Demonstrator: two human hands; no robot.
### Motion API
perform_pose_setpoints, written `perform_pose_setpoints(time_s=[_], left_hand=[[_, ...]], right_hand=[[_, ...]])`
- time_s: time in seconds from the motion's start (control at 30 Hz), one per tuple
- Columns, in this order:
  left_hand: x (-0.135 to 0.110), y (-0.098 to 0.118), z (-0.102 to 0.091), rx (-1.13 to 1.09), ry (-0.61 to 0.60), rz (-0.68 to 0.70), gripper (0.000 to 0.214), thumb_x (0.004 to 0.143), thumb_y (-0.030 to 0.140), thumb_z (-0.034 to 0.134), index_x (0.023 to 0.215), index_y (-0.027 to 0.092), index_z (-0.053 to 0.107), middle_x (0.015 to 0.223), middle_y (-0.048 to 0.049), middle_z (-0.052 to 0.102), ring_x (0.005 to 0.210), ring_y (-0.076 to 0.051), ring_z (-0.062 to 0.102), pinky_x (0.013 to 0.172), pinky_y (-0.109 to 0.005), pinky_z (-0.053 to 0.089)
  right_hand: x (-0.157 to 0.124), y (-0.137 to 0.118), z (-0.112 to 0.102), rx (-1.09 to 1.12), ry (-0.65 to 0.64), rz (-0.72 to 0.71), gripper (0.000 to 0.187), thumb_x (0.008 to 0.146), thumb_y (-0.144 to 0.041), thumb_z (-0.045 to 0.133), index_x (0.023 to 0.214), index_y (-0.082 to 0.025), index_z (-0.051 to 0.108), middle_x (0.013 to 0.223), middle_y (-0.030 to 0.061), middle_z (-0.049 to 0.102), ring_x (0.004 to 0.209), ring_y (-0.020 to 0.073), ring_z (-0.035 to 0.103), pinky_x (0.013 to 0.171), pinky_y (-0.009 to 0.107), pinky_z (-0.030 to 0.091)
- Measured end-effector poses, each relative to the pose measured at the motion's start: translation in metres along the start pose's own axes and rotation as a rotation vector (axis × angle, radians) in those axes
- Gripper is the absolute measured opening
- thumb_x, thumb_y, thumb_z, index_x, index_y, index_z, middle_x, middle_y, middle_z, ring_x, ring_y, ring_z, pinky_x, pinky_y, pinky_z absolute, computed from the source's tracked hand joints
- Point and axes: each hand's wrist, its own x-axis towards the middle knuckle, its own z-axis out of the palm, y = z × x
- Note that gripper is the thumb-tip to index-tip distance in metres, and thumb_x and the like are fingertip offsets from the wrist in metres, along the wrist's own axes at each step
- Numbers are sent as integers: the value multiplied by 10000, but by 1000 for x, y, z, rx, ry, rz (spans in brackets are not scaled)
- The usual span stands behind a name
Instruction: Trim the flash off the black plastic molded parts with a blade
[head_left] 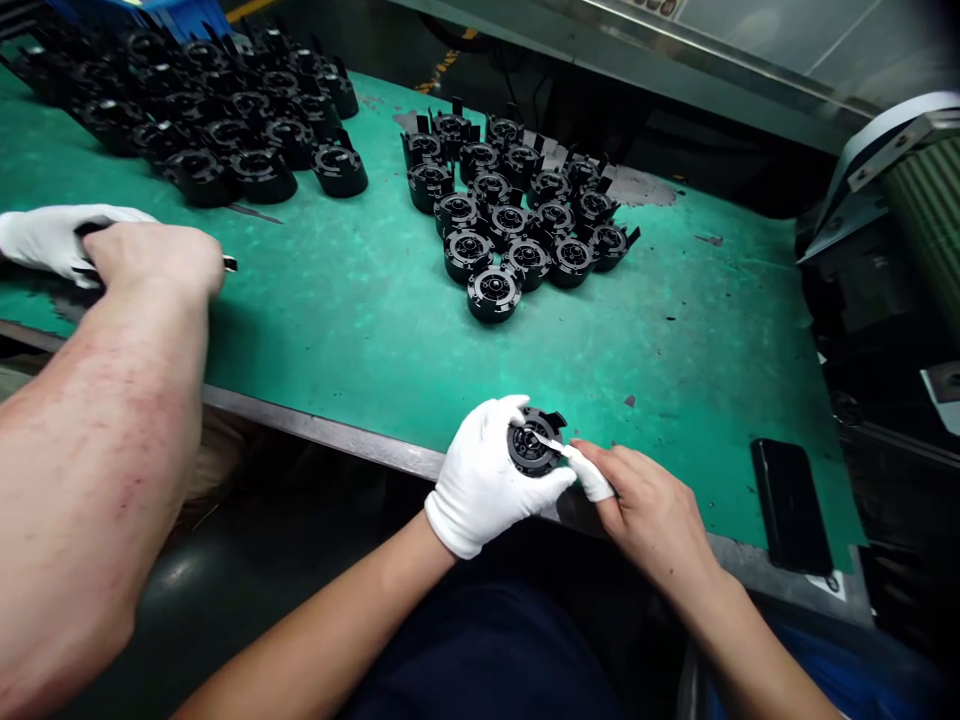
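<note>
My left hand (495, 470), in a white glove, is closed round a black round plastic part (531, 458) at the table's front edge. The part's ringed face points up, and a tab sticks out at its far side. My bare right hand (649, 500) grips a slim blade-like tool (553, 445), its pale tip touching or just over the part's face. White wrapping shows by the right fingers; whether it covers a finger or the tool's handle I cannot tell. The fingers hide most of the tool.
Several similar black parts (493, 292) stand grouped on the green table (337, 330), with a larger cluster (199, 175) at the back left. At left are a co-worker's forearm and hands (154, 255). A black phone (792, 503) lies right; machinery (915, 200) stands beyond.
</note>
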Motion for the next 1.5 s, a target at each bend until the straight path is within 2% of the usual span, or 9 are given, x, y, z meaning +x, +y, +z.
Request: perform_pose_setpoints(time_s=[0.2, 0.47, 0.63, 0.77, 0.93, 1.03, 1.2, 1.37, 1.5], left_hand=[[3, 3, -2, 9, -19, 30, 647, 712, 521, 797, 1194, 200, 507, 1199, -127, 612, 1166, -301, 610, 1059, -471, 494], [3, -2, 3, 71, 63, 116, 685, 710, 511, 809, 1228, 200, 487, 1192, -126, 637, 1159, -300, 619, 1043, -460, 515], [2, -1, 5, 50, 36, 50, 667, 703, 516, 811, 1208, 199, 512, 1170, -121, 647, 1121, -300, 641, 1027, -464, 525], [-1, 0, 9, 55, 47, 10, 682, 694, 484, 826, 1242, 222, 516, 1159, -101, 660, 1126, -296, 649, 1009, -448, 536], [-2, 2, 13, 75, 69, -10, 680, 706, 457, 806, 1268, 207, 513, 1167, -84, 661, 1120, -270, 661, 1002, -410, 536], [-2, 5, 11, 76, 80, -2, 632, 697, 441, 808, 1221, 212, 539, 1121, -72, 678, 1067, -262, 682, 962, -401, 555], [-2, 6, 8, 65, 118, 69, 537, 679, 399, 817, 1128, 216, 586, 1047, -75, 688, 1022, -277, 688, 936, -422, 564], [-1, 6, 8, 56, 129, 69, 546, 672, 378, 821, 1129, 213, 574, 1053, -72, 681, 1020, -274, 687, 949, -420, 555], [-2, 4, 6, 33, 107, 66, 595, 661, 408, 843, 1143, 211, 556, 1080, -79, 674, 1040, -279, 682, 958, -437, 548]], right_hand=[[-3, 2, 0, 17, -14, 7, 343, 1029, -314, 456, 1307, -251, 646, 837, 37, 639, 821, 198, 619, 721, 292, 436], [6, -4, -3, -33, -37, 27, 356, 1003, -237, 459, 1309, -271, 637, 844, 34, 646, 791, 188, 619, 669, 291, 398], [9, -7, 4, -65, 6, 44, 378, 982, -193, 455, 1300, -273, 643, 864, 31, 652, 824, 183, 624, 692, 288, 395], [13, -7, 10, -113, 64, 81, 358, 982, -224, 472, 1275, -313, 656, 868, 16, 654, 845, 176, 628, 685, 284, 391], [20, 1, 6, -130, 10, 48, 349, 988, -263, 477, 1281, -357, 642, 931, 3, 673, 920, 174, 638, 679, 276, 397], [18, 3, 2, -144, 23, 25, 359, 969, -252, 507, 1280, -377, 637, 940, -8, 680, 908, 171, 645, 670, 267, 404], [9, 3, 2, -172, 56, 14, 372, 960, -197, 492, 1274, -327, 644, 921, 5, 683, 889, 181, 667, 667, 272, 428], [18, 6, 2, -165, 40, 27, 430, 904, -150, 509, 1274, -324, 640, 953, 10, 699, 852, 199, 675, 634, 279, 436], [10, 7, 0, -103, 30, 49, 365, 968, -210, 466, 1273, -321, 635, 1009, 13, 708, 901, 186, 676, 717, 271, 470]])
